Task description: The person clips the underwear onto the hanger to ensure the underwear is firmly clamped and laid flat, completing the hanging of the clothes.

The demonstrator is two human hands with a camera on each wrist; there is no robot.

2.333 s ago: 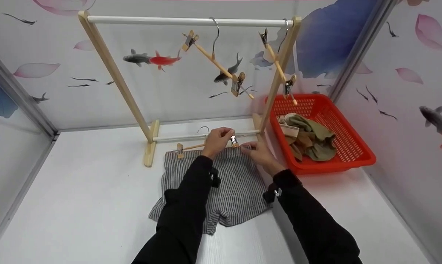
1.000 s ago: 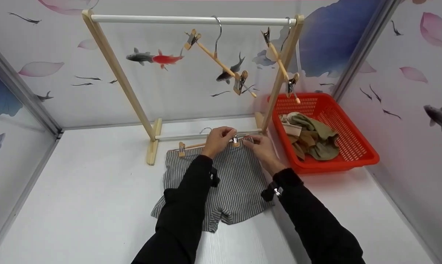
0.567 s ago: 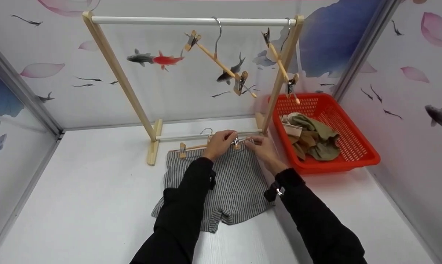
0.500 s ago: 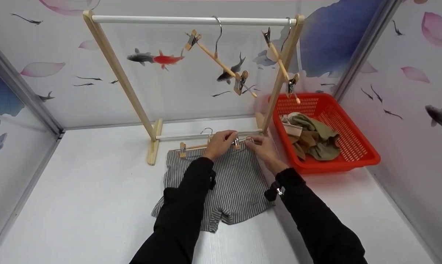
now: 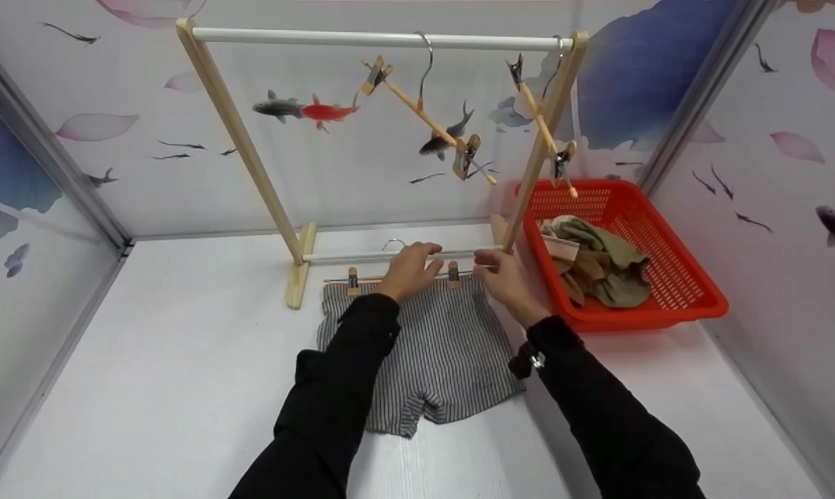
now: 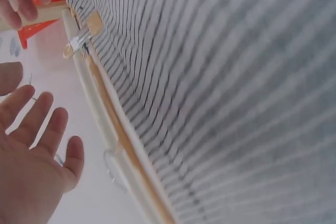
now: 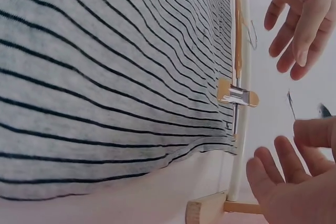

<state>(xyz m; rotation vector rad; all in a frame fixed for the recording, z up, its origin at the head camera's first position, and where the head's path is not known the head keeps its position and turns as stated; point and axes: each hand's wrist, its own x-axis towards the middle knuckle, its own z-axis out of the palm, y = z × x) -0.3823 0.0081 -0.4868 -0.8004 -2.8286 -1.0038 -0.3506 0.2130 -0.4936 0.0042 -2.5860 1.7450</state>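
Note:
Grey-and-black striped shorts [image 5: 438,353] lie flat on the white table, waistband towards the rack. A wooden clip hanger [image 6: 107,95] runs along the waistband. Its left clip [image 5: 353,281] and right clip [image 5: 453,275] both sit on the cloth. My left hand [image 5: 409,272] hovers over the middle of the hanger, fingers spread and holding nothing. Just right of the right clip is my right hand [image 5: 506,283], also without anything in it. In the right wrist view, the right clip [image 7: 237,94] bites the waistband, apart from both hands. Part of the hanger is hidden behind the left hand.
A wooden rack with a white top rail [image 5: 362,37] stands at the back. Two clip hangers hang from it: one near the middle [image 5: 420,111], one at the right post [image 5: 540,125]. To the right, a red basket [image 5: 687,277] holds crumpled green and brown clothes [image 5: 614,267].
Earlier the left hand pinched the right clip and the right hand held the waistband corner. Both have let go and drawn slightly apart, fingers loosened. The head view has shifted a little.

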